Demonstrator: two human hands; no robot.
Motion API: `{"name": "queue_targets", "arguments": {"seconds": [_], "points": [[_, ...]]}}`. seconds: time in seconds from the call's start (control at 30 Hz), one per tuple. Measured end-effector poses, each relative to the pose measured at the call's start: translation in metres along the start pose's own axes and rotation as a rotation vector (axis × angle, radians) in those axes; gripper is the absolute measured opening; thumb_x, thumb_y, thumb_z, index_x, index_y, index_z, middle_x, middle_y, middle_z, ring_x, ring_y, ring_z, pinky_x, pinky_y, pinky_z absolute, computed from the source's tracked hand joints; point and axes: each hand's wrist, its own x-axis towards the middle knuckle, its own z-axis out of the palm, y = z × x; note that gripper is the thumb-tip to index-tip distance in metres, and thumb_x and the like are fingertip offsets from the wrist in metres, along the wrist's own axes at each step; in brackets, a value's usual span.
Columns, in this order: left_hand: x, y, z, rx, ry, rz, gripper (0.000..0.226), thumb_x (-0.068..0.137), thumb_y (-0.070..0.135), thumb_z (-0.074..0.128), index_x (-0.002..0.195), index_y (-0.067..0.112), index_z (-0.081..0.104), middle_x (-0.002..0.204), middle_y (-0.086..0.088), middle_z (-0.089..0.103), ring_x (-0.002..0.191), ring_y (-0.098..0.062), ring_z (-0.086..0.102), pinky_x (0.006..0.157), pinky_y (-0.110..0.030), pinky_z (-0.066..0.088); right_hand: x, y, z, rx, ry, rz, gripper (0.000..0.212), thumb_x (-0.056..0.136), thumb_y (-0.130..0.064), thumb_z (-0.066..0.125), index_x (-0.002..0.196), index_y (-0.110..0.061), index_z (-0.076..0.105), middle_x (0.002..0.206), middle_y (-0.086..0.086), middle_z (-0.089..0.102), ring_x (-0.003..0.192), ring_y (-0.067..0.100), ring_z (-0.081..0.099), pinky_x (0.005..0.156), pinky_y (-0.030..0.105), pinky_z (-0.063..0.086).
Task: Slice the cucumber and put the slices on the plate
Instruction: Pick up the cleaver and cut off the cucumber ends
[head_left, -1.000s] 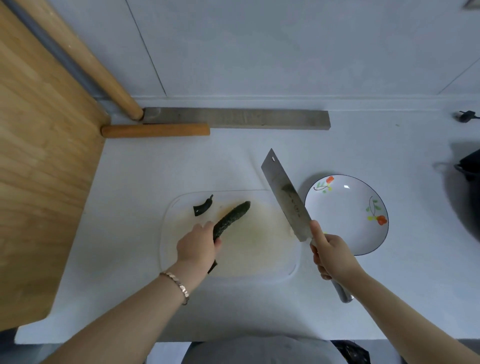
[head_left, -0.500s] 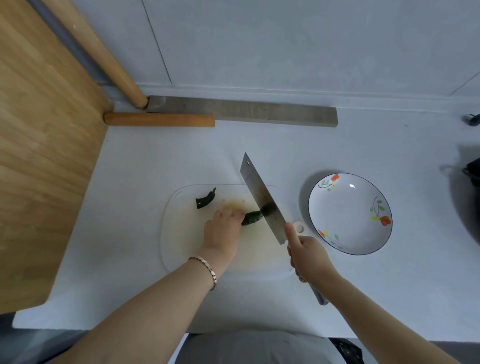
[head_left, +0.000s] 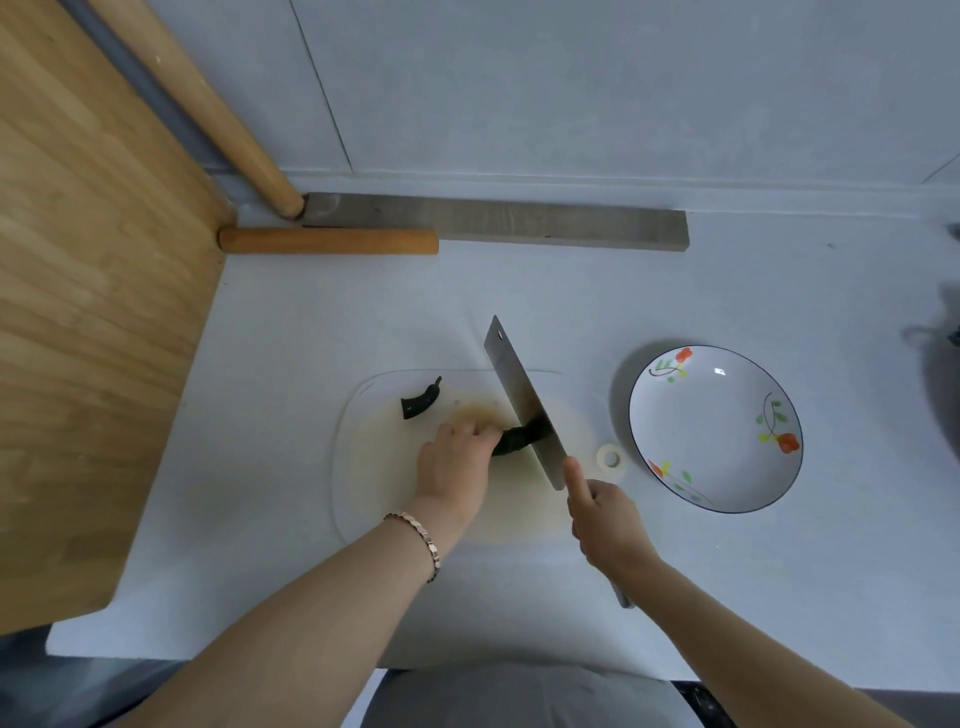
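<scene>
A dark green cucumber (head_left: 511, 440) lies on the translucent cutting board (head_left: 363, 467). My left hand (head_left: 456, 462) holds the cucumber down, covering most of it. My right hand (head_left: 605, 514) grips the handle of a cleaver (head_left: 519, 400), forefinger along the blade's spine. The blade stands across the cucumber's right end. A cut-off stem end (head_left: 422, 402) lies at the board's far left. The white flowered plate (head_left: 717, 431) sits to the right of the board and holds nothing.
A large wooden board (head_left: 88, 291) leans at the left. Two wooden rolling pins (head_left: 327, 241) and a grey bar (head_left: 519, 224) lie along the back wall. A dark object (head_left: 950, 338) sits at the right edge.
My left hand turned the cucumber and pinned it flat on the board. The cleaver came left from beside the plate and down onto the cucumber's end.
</scene>
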Motion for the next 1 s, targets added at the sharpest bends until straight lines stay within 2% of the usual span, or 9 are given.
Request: {"name": "queue_targets", "arguments": {"seconds": [0.17, 0.27, 0.4, 0.6, 0.7, 0.77, 0.87, 0.93, 1.0], "points": [[-0.006, -0.004, -0.009, -0.037, -0.019, 0.011, 0.028, 0.092, 0.014, 0.045, 0.119, 0.018, 0.051, 0.114, -0.005, 0.055, 0.100, -0.027, 0.051, 0.073, -0.033, 0.040, -0.007, 0.003, -0.017, 0.092, -0.050, -0.047, 0.056, 0.089, -0.061, 0.033, 0.060, -0.013, 0.033, 0.054, 0.005, 0.038, 0.047, 0.019, 0.031, 0.052, 0.027, 0.029], [0.001, 0.007, -0.015, -0.047, 0.065, 0.036, 0.030, 0.089, 0.026, 0.050, 0.117, 0.015, 0.053, 0.115, -0.003, 0.057, 0.104, -0.024, 0.052, 0.083, -0.035, 0.041, -0.011, 0.002, -0.038, 0.105, 0.020, -0.099, 0.055, 0.090, -0.058, 0.034, 0.061, -0.012, 0.034, 0.055, 0.006, 0.037, 0.048, 0.019, 0.031, 0.052, 0.026, 0.028], [0.025, 0.036, -0.016, -0.102, 0.030, 0.035, 0.032, 0.087, 0.032, 0.055, 0.113, 0.013, 0.055, 0.112, -0.005, 0.059, 0.103, -0.025, 0.054, 0.086, -0.035, 0.041, -0.008, -0.001, -0.063, 0.227, 0.101, -0.078, 0.055, 0.090, -0.060, 0.035, 0.060, -0.014, 0.029, 0.051, 0.002, 0.031, 0.046, 0.017, 0.026, 0.048, 0.024, 0.025], [0.045, 0.051, -0.009, -0.039, -0.053, -0.007, 0.017, 0.087, 0.016, 0.050, 0.101, 0.012, 0.059, 0.107, -0.008, 0.060, 0.099, -0.028, 0.055, 0.076, -0.035, 0.043, -0.001, 0.003, -0.072, 0.253, 0.086, 0.019, 0.057, 0.088, -0.063, 0.033, 0.058, -0.015, 0.030, 0.051, 0.003, 0.029, 0.040, 0.016, 0.024, 0.041, 0.019, 0.026], [0.044, 0.036, -0.017, -0.049, 0.055, -0.056, 0.013, 0.083, 0.012, 0.052, 0.093, 0.012, 0.060, 0.100, -0.007, 0.061, 0.091, -0.028, 0.056, 0.077, -0.035, 0.045, -0.001, 0.006, -0.069, 0.243, 0.049, 0.032, 0.056, 0.088, -0.062, 0.036, 0.064, -0.011, 0.035, 0.057, 0.007, 0.030, 0.045, 0.017, 0.024, 0.043, 0.021, 0.024], [0.042, 0.016, -0.024, 0.053, 0.106, -0.079, 0.015, 0.083, 0.008, 0.051, 0.092, 0.014, 0.061, 0.098, -0.005, 0.062, 0.092, -0.026, 0.054, 0.078, -0.033, 0.040, -0.001, 0.005, -0.065, 0.237, 0.035, 0.035, 0.054, 0.089, -0.060, 0.037, 0.068, -0.010, 0.036, 0.058, 0.007, 0.030, 0.045, 0.017, 0.024, 0.043, 0.022, 0.024], [0.033, -0.017, -0.030, 0.239, 0.086, -0.104, 0.021, 0.084, 0.007, 0.049, 0.097, 0.019, 0.061, 0.103, -0.002, 0.060, 0.100, -0.024, 0.049, 0.083, -0.033, 0.035, -0.002, 0.000, -0.057, 0.229, 0.019, 0.040, 0.053, 0.088, -0.059, 0.038, 0.067, -0.011, 0.034, 0.052, 0.002, 0.030, 0.042, 0.016, 0.025, 0.042, 0.020, 0.024], [0.026, -0.032, -0.031, 0.283, 0.117, -0.077, 0.018, 0.084, 0.008, 0.054, 0.098, 0.017, 0.061, 0.105, -0.003, 0.057, 0.101, -0.026, 0.047, 0.083, -0.034, 0.035, -0.003, -0.002, -0.053, 0.224, 0.007, 0.032, 0.054, 0.087, -0.059, 0.039, 0.065, -0.011, 0.035, 0.048, 0.000, 0.031, 0.041, 0.017, 0.026, 0.042, 0.021, 0.025], [0.020, -0.038, -0.028, 0.195, 0.207, 0.011, 0.016, 0.076, 0.005, 0.067, 0.091, 0.010, 0.065, 0.098, -0.009, 0.060, 0.092, -0.031, 0.052, 0.076, -0.038, 0.040, -0.004, -0.003, -0.051, 0.203, 0.004, 0.014, 0.056, 0.088, -0.057, 0.041, 0.062, -0.008, 0.041, 0.045, -0.002, 0.036, 0.041, 0.017, 0.031, 0.045, 0.023, 0.028]]}}
